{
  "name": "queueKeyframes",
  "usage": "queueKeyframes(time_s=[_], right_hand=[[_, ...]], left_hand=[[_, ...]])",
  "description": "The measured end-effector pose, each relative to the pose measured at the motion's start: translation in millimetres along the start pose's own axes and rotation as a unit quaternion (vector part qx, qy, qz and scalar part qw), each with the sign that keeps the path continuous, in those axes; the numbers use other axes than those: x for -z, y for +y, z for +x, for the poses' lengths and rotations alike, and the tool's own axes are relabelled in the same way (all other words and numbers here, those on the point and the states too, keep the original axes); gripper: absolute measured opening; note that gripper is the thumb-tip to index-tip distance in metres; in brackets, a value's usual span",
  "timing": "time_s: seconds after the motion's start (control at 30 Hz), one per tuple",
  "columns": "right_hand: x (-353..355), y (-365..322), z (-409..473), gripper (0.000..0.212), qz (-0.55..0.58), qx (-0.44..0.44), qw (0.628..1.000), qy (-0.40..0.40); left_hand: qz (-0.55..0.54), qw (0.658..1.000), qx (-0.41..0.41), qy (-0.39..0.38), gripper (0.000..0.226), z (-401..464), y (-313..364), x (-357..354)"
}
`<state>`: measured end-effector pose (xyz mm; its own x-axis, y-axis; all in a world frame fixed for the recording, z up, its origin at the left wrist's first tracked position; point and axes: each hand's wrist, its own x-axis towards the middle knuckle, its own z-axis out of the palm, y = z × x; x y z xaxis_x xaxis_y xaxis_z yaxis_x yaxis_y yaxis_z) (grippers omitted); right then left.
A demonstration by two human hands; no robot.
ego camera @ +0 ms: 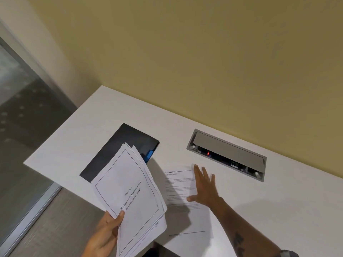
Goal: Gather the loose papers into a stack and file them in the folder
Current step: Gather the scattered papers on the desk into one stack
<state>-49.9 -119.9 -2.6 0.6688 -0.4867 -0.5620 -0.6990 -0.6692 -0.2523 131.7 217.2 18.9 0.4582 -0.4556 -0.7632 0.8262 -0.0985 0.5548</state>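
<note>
- Left hand grips the fanned paper stack, lower centre.
- Right hand, fingers spread flat, holds nothing, pressing the last loose sheet.
- Best to slide it off the surface's edge before pinching.

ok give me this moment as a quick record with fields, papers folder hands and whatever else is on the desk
left hand: holds a fanned stack of papers by its lower corner, lifted off the desk
right hand: flat, fingers spread, on the last loose sheet
loose sheet: flat on the white desk, near the front edge
folder: dark, lying on the desk, partly hidden behind the stack
cable box: set in the desk, lid up
task state: papers not yet filed
</note>
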Motion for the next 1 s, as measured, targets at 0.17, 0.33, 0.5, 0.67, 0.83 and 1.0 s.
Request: queueKeyframes(time_s=[0.17, 0.33, 0.5, 0.67, 0.83, 1.0], right_hand=[[-14.8, -3.7, -15.6, 0.127, 0.094, -0.036, 0.993, 0.053], [-33.3, -3.0, -33.4, 0.113, 0.27, -0.107, 0.95, 0.117], [-45.0, 16.8, -42.1, 0.05, 0.383, -0.166, 0.893, 0.171], [-29.4, 37.4, -62.5, 0.021, 0.521, -0.189, 0.814, 0.177], [-5.7, 55.8, -90.3, 0.017, 0.577, -0.168, 0.786, 0.144], [3.1, 61.9, -118.8, 0.024, 0.613, -0.126, 0.773, 0.103]], left_hand=[[0.011, 1.0, 0.001, 0.0, 0.044, 5.0, -6.4, -1.7], [0.03, 1.0, -0.006, -0.009, 0.044, 9.0, -9.7, -8.0], [0.07, 0.997, -0.013, -0.015, 0.053, 10.9, -11.3, -21.5], [0.152, 0.988, -0.021, -0.019, 0.043, 9.0, -16.1, -44.8], [0.251, 0.967, -0.032, -0.041, 0.045, 6.1, -19.4, -73.8], [0.329, 0.941, -0.044, -0.07, 0.047, 2.0, -21.8, -105.9]])
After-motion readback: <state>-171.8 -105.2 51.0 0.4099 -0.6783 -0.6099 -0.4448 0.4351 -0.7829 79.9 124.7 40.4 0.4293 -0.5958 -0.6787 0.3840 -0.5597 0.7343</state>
